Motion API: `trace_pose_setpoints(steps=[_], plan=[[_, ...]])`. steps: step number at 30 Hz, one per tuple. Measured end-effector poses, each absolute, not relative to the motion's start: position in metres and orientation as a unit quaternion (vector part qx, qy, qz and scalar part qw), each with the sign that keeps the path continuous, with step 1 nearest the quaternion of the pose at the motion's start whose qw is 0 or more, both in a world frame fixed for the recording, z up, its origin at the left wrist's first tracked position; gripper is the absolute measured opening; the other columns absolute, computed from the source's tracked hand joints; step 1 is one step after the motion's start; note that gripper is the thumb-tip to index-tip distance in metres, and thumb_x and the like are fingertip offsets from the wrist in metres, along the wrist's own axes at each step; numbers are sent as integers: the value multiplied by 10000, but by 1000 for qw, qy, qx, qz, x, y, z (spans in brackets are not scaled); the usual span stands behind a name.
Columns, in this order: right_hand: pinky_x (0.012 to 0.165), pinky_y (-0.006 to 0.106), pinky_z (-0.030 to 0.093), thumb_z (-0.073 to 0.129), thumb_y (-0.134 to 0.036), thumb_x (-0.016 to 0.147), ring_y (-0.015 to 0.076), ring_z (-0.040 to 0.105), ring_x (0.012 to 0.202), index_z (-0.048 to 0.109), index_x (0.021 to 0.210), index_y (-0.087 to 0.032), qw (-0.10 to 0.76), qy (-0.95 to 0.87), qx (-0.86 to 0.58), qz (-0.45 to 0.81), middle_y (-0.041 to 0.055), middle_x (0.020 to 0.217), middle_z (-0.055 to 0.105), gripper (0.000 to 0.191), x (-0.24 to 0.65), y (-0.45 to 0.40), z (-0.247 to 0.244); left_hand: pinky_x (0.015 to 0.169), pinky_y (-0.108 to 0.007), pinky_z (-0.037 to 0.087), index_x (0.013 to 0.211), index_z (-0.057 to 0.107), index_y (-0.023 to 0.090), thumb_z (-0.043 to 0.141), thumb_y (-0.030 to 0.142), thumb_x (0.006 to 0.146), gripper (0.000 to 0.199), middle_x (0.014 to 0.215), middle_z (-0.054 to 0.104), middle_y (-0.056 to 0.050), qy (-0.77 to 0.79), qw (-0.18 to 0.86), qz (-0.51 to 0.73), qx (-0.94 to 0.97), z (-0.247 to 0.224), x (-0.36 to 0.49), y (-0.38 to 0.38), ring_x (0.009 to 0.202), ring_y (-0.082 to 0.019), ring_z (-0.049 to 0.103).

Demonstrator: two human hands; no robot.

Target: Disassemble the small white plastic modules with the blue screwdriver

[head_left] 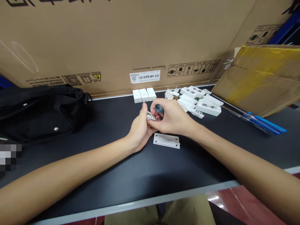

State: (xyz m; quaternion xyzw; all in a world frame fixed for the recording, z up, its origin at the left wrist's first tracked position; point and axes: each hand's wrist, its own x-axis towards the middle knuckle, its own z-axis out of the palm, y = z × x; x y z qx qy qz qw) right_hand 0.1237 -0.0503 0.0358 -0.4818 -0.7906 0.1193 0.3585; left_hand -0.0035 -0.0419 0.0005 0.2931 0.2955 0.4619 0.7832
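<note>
My left hand [140, 126] is closed around a small white slotted plastic part [151, 117], with the thumb pointing up beside it. Against that part, my right hand [170, 115] grips a screwdriver [159, 108] by its dark blue-green handle. Its shaft and tip are hidden by my fingers. Just below the hands, a white rectangular plate [166, 140] with holes near its corners lies on the black tabletop [131, 178].
Several small white boxes [144, 95] stand in a row at the back. Behind my right hand is a pile of white plastic parts [192, 99]. A black bag [42, 112] lies left; blue-handled tools [264, 122] and a taped carton [260, 78] sit right. A large cardboard box [112, 40] walls the back.
</note>
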Motion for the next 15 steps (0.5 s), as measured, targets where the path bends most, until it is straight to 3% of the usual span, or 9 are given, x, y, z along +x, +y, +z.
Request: trace_pose_setpoints(steps=[15], plan=[[566,259,321,611,-157,637,108,444,562,473,690,-199,345,-799,-472,142,-34,637,528,154,124,-41,32,800,-303,554,827,618,141,472,450,995,380,778,663,-32,304,778,476,275,0,-1,-37,715,-129,639]])
